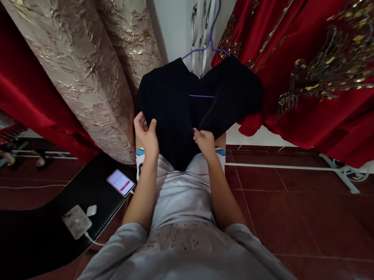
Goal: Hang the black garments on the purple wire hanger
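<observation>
A black garment [168,96] with an open front hangs on a purple hanger [209,46] and drapes down over my lap. Through the gap in its front the hanger's lower bar shows. At the garment's left side is my left hand [147,135], thumb and fingers apart, touching or very near the cloth. My right hand [204,141] is closed in a pinch on the front edge of the garment, near the middle. Part of the cloth on the right is folded over, and its inside is too dark to make out.
The hanger is near a white metal rack [205,18]. Beige textured fabric [90,63] hangs at left, red cloth with gold sequins [305,82] at right. On a black bench [50,204] lie a lit phone [120,182], a white power bank [77,222] and a small white case [91,210].
</observation>
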`<state>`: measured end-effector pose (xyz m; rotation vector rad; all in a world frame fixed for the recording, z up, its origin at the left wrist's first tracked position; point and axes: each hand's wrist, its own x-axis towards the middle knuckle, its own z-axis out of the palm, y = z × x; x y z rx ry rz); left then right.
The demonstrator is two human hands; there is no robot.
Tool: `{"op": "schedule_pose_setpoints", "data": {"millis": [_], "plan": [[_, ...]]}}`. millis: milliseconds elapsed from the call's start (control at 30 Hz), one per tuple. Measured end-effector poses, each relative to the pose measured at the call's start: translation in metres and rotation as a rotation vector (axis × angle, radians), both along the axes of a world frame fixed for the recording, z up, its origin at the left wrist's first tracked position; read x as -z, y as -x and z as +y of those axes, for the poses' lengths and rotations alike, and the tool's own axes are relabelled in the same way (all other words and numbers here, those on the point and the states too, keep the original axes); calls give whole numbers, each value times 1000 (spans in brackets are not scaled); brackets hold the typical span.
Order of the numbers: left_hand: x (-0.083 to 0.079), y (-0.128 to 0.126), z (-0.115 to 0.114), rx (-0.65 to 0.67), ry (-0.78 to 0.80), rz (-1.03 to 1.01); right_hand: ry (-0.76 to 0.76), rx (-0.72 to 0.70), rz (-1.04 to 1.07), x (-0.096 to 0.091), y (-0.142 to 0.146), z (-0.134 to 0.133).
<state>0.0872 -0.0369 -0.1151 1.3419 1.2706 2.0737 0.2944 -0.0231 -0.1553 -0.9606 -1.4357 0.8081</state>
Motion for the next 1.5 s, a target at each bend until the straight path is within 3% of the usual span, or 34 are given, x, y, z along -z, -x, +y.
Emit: {"op": "schedule_pose_setpoints", "data": {"millis": [67, 100, 200, 267, 400, 500, 633, 700, 767, 833, 933, 1000, 1067, 1133, 1233, 1333, 1367, 1433, 1500], "plan": [[11, -18, -3, -128, -62, 38, 30, 85, -23, -6, -6, -6], [16, -29, -5, -65, -40, 105, 49, 114, -30, -11, -7, -9], [28, -61, -9, 349, 58, 276, 79, 30, -40, -26, -5, -19], [30, -76, -11, 477, 63, 291, 115, -61, -17, -33, -3, -25], [28, -86, -9, 346, 20, 286, 205, -190, 55, -52, -3, -26], [33, -87, -5, 285, 7, 337, 168, -100, 137, -94, -7, -5], [42, -94, 3, 283, -37, 433, -48, 52, 330, -171, -15, 30], [34, -98, 6, 339, -43, 514, -79, 20, 328, -197, -18, 36], [12, -99, 11, 413, -46, 586, -84, -28, 268, -208, -18, 30], [-24, -96, 16, 451, -102, 568, -90, -53, 210, -208, -16, 17], [-92, -87, 23, 383, -257, 416, -66, -86, 195, -206, -14, -3], [-132, -82, 25, 358, -305, 473, -71, -111, 199, -210, -15, -10], [-161, -79, 23, 353, -335, 617, -130, -82, 169, -213, -16, -11], [-178, -78, 19, 358, -370, 745, -186, 1, 93, -207, -17, -8], [-191, -66, 21, 299, -472, 789, -156, 73, -16, -172, -10, 1], [-193, -33, 47, 75, -540, 567, -12, 48, -52, -128, 6, 5], [-189, -19, 59, 14, -490, 422, 18, 23, -24, -117, 13, 5], [-168, 6, 84, -23, -234, 29, 47, -18, 28, -103, 25, 1], [-131, 19, 97, 163, 136, -441, 55, -41, 95, -96, 34, -4]]}}
